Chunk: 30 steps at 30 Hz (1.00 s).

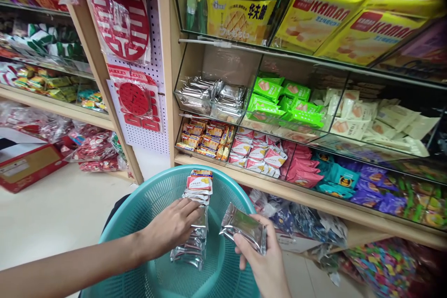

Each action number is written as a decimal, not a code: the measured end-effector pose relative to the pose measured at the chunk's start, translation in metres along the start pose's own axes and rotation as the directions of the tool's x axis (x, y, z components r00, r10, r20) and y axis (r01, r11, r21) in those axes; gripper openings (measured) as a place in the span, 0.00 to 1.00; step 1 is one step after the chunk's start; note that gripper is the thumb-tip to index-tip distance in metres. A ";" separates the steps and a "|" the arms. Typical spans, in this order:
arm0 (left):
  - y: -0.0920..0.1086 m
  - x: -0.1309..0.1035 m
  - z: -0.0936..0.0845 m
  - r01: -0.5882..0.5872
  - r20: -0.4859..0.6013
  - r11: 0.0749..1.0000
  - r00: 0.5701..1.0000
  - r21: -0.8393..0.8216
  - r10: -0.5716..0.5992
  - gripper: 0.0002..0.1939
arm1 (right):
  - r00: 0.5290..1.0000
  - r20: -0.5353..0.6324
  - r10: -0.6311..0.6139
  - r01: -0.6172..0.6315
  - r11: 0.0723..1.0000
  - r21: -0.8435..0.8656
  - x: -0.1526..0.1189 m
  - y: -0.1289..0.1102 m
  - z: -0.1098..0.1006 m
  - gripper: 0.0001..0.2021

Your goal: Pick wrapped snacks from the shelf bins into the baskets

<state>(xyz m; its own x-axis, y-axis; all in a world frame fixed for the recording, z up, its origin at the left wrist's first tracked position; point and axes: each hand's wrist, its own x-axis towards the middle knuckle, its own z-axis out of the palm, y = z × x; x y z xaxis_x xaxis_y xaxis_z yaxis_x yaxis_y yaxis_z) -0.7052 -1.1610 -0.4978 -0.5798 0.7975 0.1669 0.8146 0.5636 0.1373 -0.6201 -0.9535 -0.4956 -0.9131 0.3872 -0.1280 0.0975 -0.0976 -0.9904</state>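
A teal plastic basket (pixel 157 265) with perforated sides stands below the shelves. Inside it runs a row of stacked snack packets, white and red ones (pixel 199 184) at the far end and silver ones (pixel 190 249) nearer me. My left hand (pixel 172 223) rests over the middle of this row, fingers bent and close together on the packets; whether it grips one is hidden. At the basket's right side, my right hand (pixel 258 247) holds silver packets (pixel 244 228) between thumb and fingers, raised above the basket and apart from the row.
Shelf bins ahead hold silver packets (pixel 228 98), green packets (pixel 286 100), orange packets (pixel 206 135) and pink packets (pixel 303 167). A wooden shelf edge (pixel 296 195) runs behind the basket. A red box (pixel 28 163) lies on the floor at left, and bagged goods (pixel 307 223) sit under the shelf.
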 end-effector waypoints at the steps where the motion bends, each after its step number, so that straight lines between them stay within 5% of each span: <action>1: 0.000 -0.001 0.001 -0.004 -0.012 1.000 1.000 0.027 0.004 0.16 | 1.000 -0.005 0.000 0.000 1.000 -0.005 0.000 0.000 0.001 0.31; 14: -0.020 -0.028 0.010 0.115 -0.198 0.992 0.975 0.049 -0.103 0.30 | 0.998 0.057 0.003 -0.001 1.000 -0.030 0.007 0.007 0.006 0.29; 26: -0.025 -0.027 0.008 0.112 -0.188 0.993 0.977 0.028 -0.105 0.28 | 0.995 0.104 0.012 -0.009 1.000 -0.027 0.008 0.009 0.016 0.29; 30: -0.026 -0.029 0.005 0.071 -0.218 0.997 0.974 0.023 -0.064 0.20 | 0.994 0.109 0.006 -0.004 1.000 -0.018 0.007 0.005 0.018 0.28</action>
<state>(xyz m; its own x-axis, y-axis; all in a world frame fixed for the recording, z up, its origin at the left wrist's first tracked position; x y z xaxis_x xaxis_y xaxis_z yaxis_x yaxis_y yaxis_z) -0.7091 -1.1978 -0.5110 -0.6203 0.6936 0.3663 0.7717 0.6232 0.1266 -0.6334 -0.9680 -0.5009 -0.9501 0.2847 -0.1273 0.1079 -0.0826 -0.9907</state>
